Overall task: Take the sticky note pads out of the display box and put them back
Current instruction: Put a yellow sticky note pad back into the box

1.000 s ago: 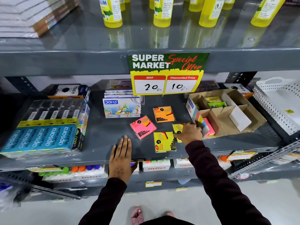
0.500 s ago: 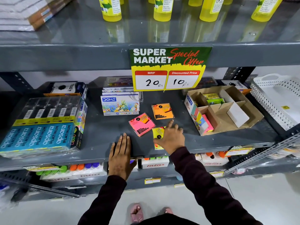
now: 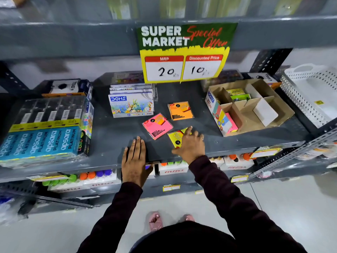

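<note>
A cardboard display box with dividers lies on the grey shelf at the right. Pink pads stand in its front compartment, and yellow and green pads in a back one. Out on the shelf lie an orange pad and a pink pad. My right hand covers a yellow pad, thumb at its near edge and fingers over its far side. My left hand rests flat on the shelf's front edge, holding nothing.
DOMS oil pastel boxes stand behind the loose pads. Apsara pencil packs fill the shelf's left. A white perforated basket sits at the far right. A price sign hangs from the shelf above.
My right hand has come left and toward me from the box's front corner onto the yellow pad, which now lies tilted. The second yellow pad no longer shows. My left hand stays put.
</note>
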`<state>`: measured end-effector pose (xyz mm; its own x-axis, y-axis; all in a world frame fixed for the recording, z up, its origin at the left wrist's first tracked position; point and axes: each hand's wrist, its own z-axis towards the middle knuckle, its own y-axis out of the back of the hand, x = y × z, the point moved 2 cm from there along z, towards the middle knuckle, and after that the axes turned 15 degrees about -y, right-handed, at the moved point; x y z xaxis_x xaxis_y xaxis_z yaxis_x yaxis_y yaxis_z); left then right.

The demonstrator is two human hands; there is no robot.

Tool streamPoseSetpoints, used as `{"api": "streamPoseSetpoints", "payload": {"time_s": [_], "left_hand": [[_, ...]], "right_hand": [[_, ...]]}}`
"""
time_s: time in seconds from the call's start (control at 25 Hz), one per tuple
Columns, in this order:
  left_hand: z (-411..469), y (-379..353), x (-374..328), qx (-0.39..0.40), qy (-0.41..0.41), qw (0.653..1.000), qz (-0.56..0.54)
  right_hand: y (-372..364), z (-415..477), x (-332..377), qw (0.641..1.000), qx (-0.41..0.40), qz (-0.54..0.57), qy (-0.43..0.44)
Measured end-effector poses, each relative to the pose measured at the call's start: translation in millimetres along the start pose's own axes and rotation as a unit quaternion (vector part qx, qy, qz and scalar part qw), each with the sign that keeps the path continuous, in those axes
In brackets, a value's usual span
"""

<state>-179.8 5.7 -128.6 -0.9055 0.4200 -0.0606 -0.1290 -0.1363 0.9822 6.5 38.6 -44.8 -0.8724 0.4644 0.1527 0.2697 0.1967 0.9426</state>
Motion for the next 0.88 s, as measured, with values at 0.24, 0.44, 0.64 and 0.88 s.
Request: {"api": "streamPoseSetpoints", "payload": {"time_s": [0.24, 0.44, 0.64, 0.88], "left_hand": [[2.2, -2.8, -0.1, -0.030, -0.007, 0.999, -0.009], [1.9, -4.3, 0.8, -0.033, -0.007, 0.999, -0.009], [1.7, -6.2, 0.7, -0.017, 0.004, 1.000, -0.008], [1.9, -1.5, -0.9, -0.025, 0.012, 0.999, -0.015]], "right_hand": [[54.3, -7.1, -29.0, 0.993, -0.088, 0.069, 0.036], [117.3, 41.8, -105.5, 0.970, -0.171, 0.164, -0.055], [125.6, 109.4, -166.4, 0.976, -0.084, 0.146, -0.136], [71.3, 140.1, -175.2, 0.982, -0.025, 0.159, -0.095]]}}
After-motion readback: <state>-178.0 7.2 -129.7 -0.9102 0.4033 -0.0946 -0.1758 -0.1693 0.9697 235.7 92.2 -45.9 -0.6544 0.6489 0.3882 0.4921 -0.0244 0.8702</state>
